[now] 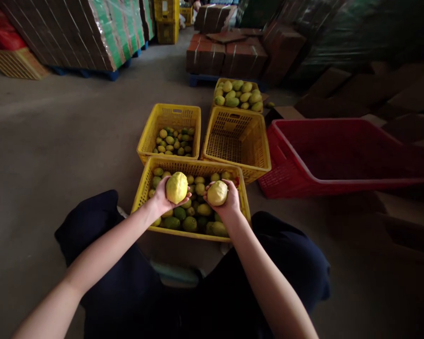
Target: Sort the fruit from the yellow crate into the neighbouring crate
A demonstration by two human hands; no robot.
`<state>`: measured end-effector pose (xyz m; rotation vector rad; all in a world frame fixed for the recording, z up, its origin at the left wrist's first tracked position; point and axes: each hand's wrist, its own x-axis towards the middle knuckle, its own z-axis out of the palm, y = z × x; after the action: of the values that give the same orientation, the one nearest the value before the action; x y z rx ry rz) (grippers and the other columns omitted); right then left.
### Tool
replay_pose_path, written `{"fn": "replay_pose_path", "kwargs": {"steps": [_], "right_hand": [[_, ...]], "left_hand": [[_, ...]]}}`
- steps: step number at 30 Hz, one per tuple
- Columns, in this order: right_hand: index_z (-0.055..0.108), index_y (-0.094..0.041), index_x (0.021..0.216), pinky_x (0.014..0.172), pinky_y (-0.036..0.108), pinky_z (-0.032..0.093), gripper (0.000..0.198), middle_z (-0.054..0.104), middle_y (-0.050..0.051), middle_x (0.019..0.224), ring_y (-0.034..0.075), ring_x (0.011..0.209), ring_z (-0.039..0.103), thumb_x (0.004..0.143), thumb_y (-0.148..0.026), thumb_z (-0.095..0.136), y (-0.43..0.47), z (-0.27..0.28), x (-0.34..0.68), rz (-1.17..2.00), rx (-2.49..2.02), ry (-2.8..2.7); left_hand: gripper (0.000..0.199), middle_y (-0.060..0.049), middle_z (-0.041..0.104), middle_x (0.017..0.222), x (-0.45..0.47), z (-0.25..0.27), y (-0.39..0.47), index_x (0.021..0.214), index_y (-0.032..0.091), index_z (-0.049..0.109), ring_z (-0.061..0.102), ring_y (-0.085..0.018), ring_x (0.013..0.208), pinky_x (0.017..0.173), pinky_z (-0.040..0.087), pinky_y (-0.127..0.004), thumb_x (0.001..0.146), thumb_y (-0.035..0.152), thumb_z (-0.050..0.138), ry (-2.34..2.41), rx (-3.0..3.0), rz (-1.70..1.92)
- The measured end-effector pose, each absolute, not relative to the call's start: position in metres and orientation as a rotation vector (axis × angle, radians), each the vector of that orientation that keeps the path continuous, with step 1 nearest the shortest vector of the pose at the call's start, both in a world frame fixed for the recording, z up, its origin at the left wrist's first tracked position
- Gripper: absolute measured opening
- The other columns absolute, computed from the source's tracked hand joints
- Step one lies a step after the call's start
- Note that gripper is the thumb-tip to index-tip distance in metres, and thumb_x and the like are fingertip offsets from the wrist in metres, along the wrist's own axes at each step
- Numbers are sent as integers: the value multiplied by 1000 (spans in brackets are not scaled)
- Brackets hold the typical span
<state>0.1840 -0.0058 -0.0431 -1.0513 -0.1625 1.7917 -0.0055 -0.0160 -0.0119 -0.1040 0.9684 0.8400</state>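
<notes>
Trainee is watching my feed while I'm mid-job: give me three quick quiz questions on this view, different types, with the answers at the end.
1. True or false: the right hand holds nothing.

2. What colour is the large bin to the right of the crates?
A) blue
B) white
C) red

3. Fill in the missing word: just beyond the nearest crate stand two yellow crates side by side, and loose fruits show inside the one on the ____.

Key:
1. False; it holds one yellow fruit.
2. C
3. left
</notes>
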Motion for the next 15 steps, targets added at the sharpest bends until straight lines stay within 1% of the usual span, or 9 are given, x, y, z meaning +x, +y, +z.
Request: {"fn": "replay_pose_path", "kwargs": {"steps": [3,7,11,15], "right_hand": [[59,-20,61,49,34,56,26,61,5,52,20,47,60,77,-37,48,-5,-41,182,1818,-1084,-118],[58,-21,62,50,36,57,25,58,4,49,21,49,61,77,-39,51,-4,-45,178,1822,-1094,-151],[58,-21,64,50,36,57,23,59,5,49,22,51,62,77,-36,49,-4,-46,175,1793,-1152,-119],[60,-19,65,48,35,56,21,60,6,50,21,49,61,77,-30,48,-6,-46,172,1836,-1131,-198]], "left_hand": [[51,-15,71,71,-16,-18,-21,118,6,65,69,-27,57,46,56,-35,92,41,38,958,-133,847],[51,-15,71,71,-28,-25,-28,116,6,67,69,-27,57,46,56,-35,91,44,42,940,-163,883],[50,-15,72,72,-36,-20,-34,116,6,67,70,-27,59,47,57,-35,91,42,43,964,-186,885],[52,-14,72,72,-41,-17,-38,122,6,65,70,-26,59,47,56,-34,92,42,40,986,-204,903]]}}
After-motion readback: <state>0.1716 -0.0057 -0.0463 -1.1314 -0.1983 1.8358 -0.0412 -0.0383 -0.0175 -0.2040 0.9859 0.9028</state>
